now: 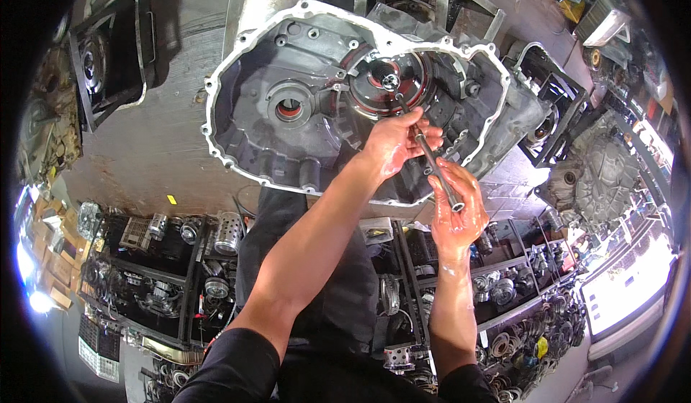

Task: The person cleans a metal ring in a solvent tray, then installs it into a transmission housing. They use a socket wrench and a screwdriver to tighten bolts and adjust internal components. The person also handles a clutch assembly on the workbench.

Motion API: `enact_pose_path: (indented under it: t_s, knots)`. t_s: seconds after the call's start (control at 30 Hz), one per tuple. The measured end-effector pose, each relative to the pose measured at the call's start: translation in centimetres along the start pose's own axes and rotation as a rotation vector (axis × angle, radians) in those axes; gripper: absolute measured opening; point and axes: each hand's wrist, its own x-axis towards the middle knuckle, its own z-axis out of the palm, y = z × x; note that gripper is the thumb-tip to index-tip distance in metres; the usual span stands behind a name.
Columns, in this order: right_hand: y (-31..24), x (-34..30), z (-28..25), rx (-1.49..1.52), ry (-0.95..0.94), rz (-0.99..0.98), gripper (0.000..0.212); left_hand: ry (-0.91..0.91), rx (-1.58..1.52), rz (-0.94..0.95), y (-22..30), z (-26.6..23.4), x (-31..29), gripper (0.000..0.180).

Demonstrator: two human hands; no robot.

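A large grey cast transmission housing [245, 144] lies open side up in front of me, its pale rim facing upward. Inside it, a round bore with a dark, red-edged ring [414, 86] surrounds a small shiny centre. Across the lower right of that bore slants a slim metal rod tool [437, 165], its far tip by the ring and its thicker round end towards me. My left hand [399, 140] is closed round the tool's upper part, over the housing. Lower down, my right hand [459, 205] grips the thicker near part between thumb and fingers. Both hands look wet or oily.
The housing rests on a brown work surface [144, 176]. Metal-framed stands [144, 64] hold dark parts at left and right. Below the near edge, racks [151, 273] carry several metal parts. Another ribbed casting [601, 172] stands at right, near a bright screen [626, 295].
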Motion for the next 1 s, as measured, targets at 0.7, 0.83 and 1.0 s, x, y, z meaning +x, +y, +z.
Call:
enact_pose_path:
  t_s: [0.7, 0.83, 1.0]
  knots:
    - [3.1, 0.6, -1.8, 0.059, -0.126, -0.06, 0.026, 0.207, 0.128, 0.116, -1.9, 0.7, 1.1, 0.027]
    - [2.9, 0.5, -1.5, 0.109, 0.024, 0.033, 0.024, -0.031, 0.036, 0.107, -1.5, 0.5, 0.5, 0.031]
    - [3.6, 0.4, -1.9, 0.141, -0.086, 0.03, 0.024, 0.127, 0.07, 0.144, -1.4, 0.4, 0.7, 0.022]
